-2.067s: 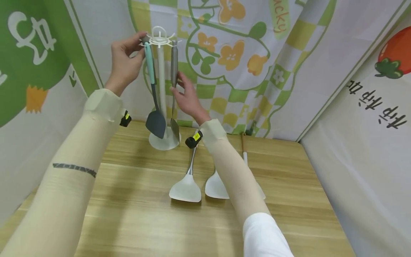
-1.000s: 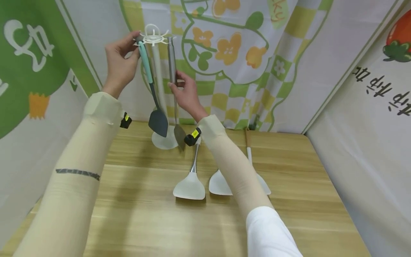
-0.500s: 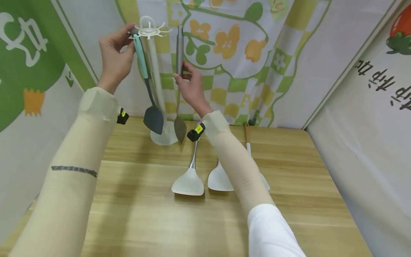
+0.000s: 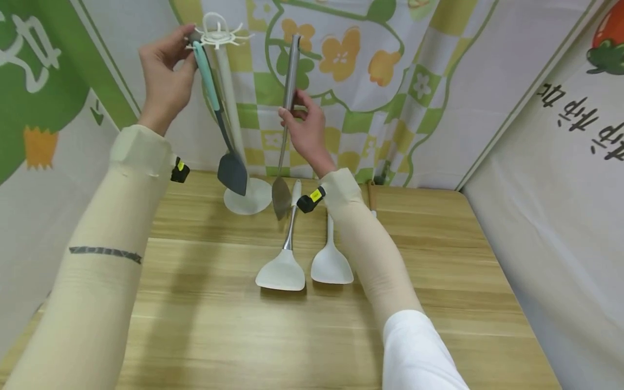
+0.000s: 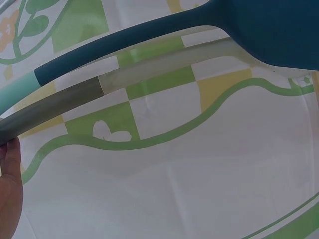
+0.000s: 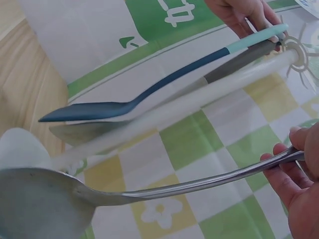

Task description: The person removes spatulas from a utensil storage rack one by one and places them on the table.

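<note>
My right hand (image 4: 310,129) grips a metal spatula (image 4: 281,196) by its handle, blade down, right of the white rack (image 4: 229,103) and apart from it. My left hand (image 4: 167,81) is at the rack's hook ring and pinches the top of a grey-handled spatula (image 5: 55,107). Beside it hangs a spatula with a mint handle and dark blue blade (image 4: 233,174), which hides most of the grey-handled one in the head view. The right wrist view shows my right fingers and thumb round the metal spatula's handle (image 6: 199,184).
On the wooden table (image 4: 219,325) lie a white spatula with a steel neck (image 4: 281,271) and another white spatula (image 4: 331,264). A brown handle (image 4: 372,195) shows behind my right forearm. A patterned curtain (image 4: 361,108) hangs behind the rack.
The metal spatula has come off the rack's right side and moved right in my right hand. My left hand has stayed at the rack's top. The view has shifted slightly.
</note>
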The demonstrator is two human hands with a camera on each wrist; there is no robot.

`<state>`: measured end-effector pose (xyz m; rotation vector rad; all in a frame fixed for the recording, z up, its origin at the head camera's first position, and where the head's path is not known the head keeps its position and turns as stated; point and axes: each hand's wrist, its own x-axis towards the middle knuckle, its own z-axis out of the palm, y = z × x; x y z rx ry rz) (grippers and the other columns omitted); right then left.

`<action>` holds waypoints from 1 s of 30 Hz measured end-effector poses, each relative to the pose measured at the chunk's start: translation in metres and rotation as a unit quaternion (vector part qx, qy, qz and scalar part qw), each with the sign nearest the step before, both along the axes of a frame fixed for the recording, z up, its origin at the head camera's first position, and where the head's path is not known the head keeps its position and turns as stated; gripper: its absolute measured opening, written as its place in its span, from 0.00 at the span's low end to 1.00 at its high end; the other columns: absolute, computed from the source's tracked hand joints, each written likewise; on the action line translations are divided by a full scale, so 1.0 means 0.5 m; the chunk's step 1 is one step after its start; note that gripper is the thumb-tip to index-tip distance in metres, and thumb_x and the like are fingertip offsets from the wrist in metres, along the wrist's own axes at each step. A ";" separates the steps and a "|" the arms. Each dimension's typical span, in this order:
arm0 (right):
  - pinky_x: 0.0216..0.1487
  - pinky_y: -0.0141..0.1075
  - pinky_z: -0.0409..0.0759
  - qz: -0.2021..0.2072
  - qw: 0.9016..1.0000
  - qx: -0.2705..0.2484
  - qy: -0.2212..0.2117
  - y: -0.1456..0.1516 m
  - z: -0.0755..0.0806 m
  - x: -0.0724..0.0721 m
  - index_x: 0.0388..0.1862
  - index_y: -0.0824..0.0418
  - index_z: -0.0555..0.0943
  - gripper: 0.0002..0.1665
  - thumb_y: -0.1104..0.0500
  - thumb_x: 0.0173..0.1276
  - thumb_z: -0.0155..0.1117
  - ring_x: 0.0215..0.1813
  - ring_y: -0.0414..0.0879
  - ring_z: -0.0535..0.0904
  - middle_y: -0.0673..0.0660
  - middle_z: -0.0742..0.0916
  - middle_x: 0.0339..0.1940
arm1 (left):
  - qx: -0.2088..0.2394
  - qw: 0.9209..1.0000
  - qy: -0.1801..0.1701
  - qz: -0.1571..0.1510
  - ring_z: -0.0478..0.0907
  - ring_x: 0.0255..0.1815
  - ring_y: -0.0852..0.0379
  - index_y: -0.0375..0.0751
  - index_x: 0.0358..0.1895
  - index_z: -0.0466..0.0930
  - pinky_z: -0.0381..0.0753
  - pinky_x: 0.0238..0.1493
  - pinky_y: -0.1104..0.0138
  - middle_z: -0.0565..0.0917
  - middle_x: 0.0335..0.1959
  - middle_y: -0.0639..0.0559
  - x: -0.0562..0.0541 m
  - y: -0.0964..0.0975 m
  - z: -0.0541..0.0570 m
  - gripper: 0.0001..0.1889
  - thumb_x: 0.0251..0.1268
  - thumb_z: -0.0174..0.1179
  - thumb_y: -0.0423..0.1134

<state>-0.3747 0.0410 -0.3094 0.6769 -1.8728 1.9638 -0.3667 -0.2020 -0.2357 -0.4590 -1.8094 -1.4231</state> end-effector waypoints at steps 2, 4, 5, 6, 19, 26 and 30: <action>0.43 0.41 0.90 -0.005 1.000 0.000 0.007 0.013 -0.005 -0.008 0.66 0.73 0.73 0.26 0.74 0.69 0.63 0.45 0.64 0.84 0.68 0.81 0.50 | 0.001 1.000 0.006 -0.002 0.84 0.45 0.63 0.35 0.57 0.84 0.80 0.62 0.69 0.90 0.48 0.52 -0.004 -0.001 0.000 0.16 0.70 0.56 0.22; 0.42 0.44 0.90 -0.006 1.000 -0.005 0.006 0.027 -0.004 -0.008 0.67 0.72 0.72 0.28 0.74 0.69 0.64 0.44 0.62 0.84 0.68 0.81 0.50 | 0.009 1.000 0.003 -0.004 0.84 0.45 0.63 0.36 0.57 0.84 0.80 0.62 0.69 0.90 0.48 0.53 -0.004 -0.001 -0.001 0.17 0.70 0.55 0.21; 0.42 0.45 0.90 -0.007 1.000 -0.007 0.004 0.034 -0.003 -0.006 0.68 0.72 0.72 0.29 0.74 0.69 0.64 0.43 0.60 0.85 0.67 0.81 0.50 | 0.010 1.000 0.002 -0.003 0.84 0.45 0.63 0.36 0.57 0.84 0.80 0.61 0.69 0.90 0.47 0.53 -0.004 -0.001 -0.001 0.18 0.69 0.55 0.21; 0.41 0.45 0.90 -0.008 1.000 -0.009 0.001 0.042 -0.003 -0.005 0.69 0.71 0.71 0.30 0.74 0.69 0.64 0.42 0.58 0.85 0.66 0.81 0.49 | 0.014 1.000 0.000 -0.005 0.84 0.45 0.62 0.36 0.57 0.84 0.80 0.61 0.69 0.90 0.47 0.53 -0.003 -0.001 -0.001 0.18 0.69 0.54 0.21; 0.38 0.46 0.89 -0.032 0.999 -0.026 -0.014 0.144 -0.004 0.018 0.72 0.67 0.71 0.33 0.72 0.68 0.66 0.37 0.50 0.84 0.61 0.82 0.46 | 0.018 1.000 -0.014 -0.004 0.82 0.43 0.64 0.38 0.56 0.85 0.80 0.62 0.70 0.90 0.45 0.56 0.013 0.014 0.000 0.16 0.71 0.56 0.23; 0.37 0.48 0.89 -0.067 0.997 -0.005 0.034 0.182 0.001 0.022 0.70 0.67 0.74 0.33 0.70 0.66 0.70 0.35 0.47 0.85 0.61 0.82 0.44 | 0.024 1.000 -0.011 -0.008 0.82 0.41 0.64 0.37 0.56 0.85 0.80 0.60 0.71 0.90 0.43 0.57 0.011 0.018 -0.001 0.16 0.70 0.56 0.23; 0.33 0.39 0.88 -0.080 0.996 -0.004 0.035 0.202 0.005 0.022 0.68 0.67 0.76 0.31 0.70 0.66 0.70 0.34 0.46 0.84 0.55 0.82 0.42 | 0.024 1.000 -0.011 -0.001 0.82 0.42 0.64 0.38 0.56 0.85 0.81 0.58 0.72 0.90 0.45 0.56 0.012 0.016 -0.001 0.16 0.71 0.55 0.23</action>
